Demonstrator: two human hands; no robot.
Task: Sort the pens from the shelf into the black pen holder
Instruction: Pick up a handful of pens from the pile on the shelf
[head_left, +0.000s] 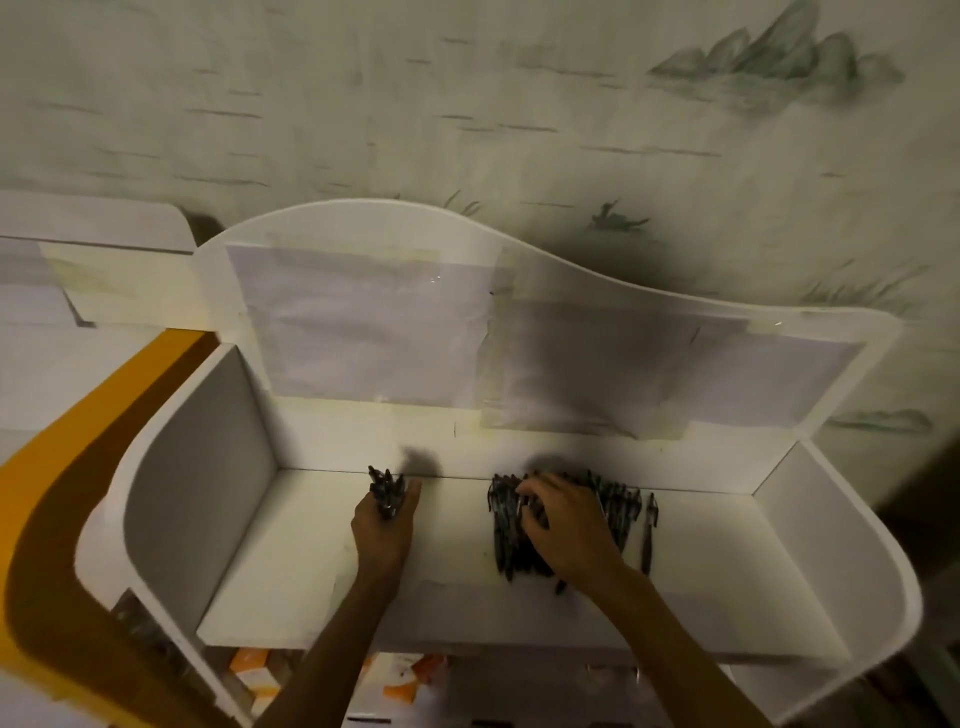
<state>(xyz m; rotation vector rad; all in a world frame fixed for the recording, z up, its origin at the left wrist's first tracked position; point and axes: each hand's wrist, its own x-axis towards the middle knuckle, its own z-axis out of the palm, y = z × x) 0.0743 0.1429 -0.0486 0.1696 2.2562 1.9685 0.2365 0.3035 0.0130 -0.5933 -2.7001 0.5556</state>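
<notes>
- Dark slim plastic pens (618, 519): heaped on white shelf (291, 566); likely light, stiff, prone to rolling; grasp mid-barrel.
- Left hand (382, 525): beside heap, clasping pen bundle (385, 491).
- Right hand (563, 525): fingers curled into heap; grip uncertain.

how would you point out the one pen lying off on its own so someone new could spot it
Find the white shelf against the painted wall, then the dark pile of pens under the right hand. The lone pen lies just right of that pile, a gap apart, alone on bare white.
</notes>
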